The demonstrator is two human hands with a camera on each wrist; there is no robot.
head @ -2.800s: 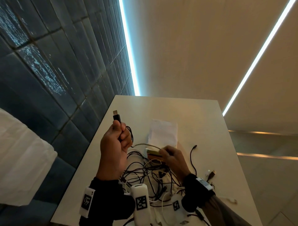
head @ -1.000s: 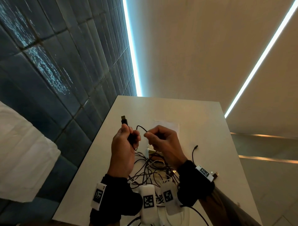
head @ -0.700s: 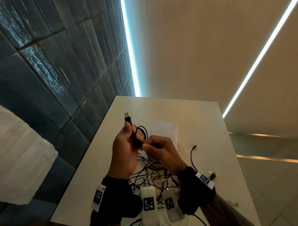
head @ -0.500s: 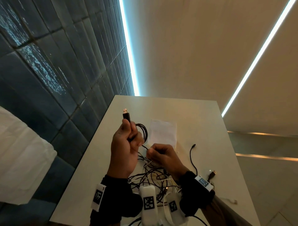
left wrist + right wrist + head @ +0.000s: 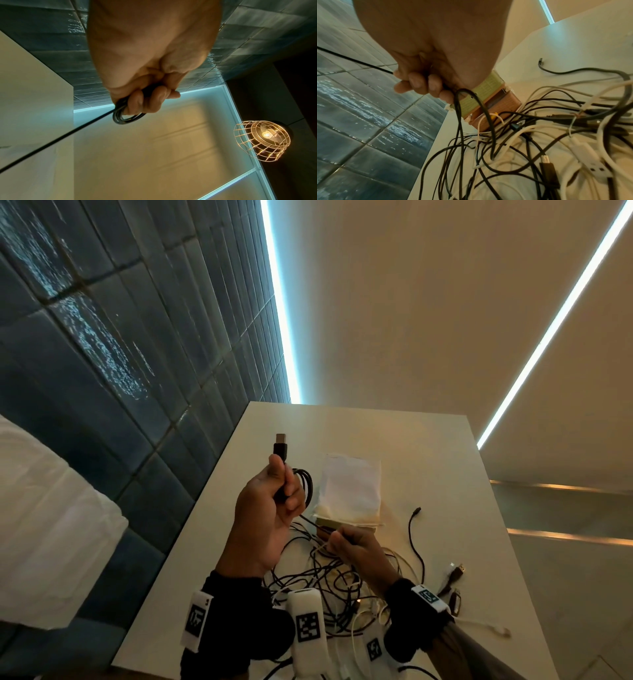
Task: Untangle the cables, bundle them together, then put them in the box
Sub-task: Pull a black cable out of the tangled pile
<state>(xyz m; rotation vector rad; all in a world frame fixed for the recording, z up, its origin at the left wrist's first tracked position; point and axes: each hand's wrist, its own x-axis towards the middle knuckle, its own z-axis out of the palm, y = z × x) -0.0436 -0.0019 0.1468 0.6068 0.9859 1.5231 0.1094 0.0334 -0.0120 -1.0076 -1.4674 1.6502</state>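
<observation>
My left hand (image 5: 274, 508) is raised over the table and grips a black USB cable (image 5: 280, 448), plug pointing up, with several small coils (image 5: 126, 119) looped round its fingers. From the coils the cable runs taut down to my right hand (image 5: 349, 542), which pinches it just above the pile; the right wrist view shows its fingers (image 5: 421, 83) curled round it. A tangle of black and white cables (image 5: 335, 583) lies on the white table (image 5: 428, 446) under both hands. A small cardboard box (image 5: 494, 100) stands behind the pile, beside my right hand.
A white paper bag (image 5: 352, 487) lies behind the box. A loose black cable end (image 5: 416, 511) and several plugs (image 5: 454, 571) lie right of the pile. A dark tiled wall (image 5: 120, 354) runs along the table's left edge. A wire-cage lamp (image 5: 262, 140) hangs overhead.
My right hand came up to the left hand, laid more loops of the black cable round it, then dropped back toward the pile, drawing the cable taut. The coil has grown.
</observation>
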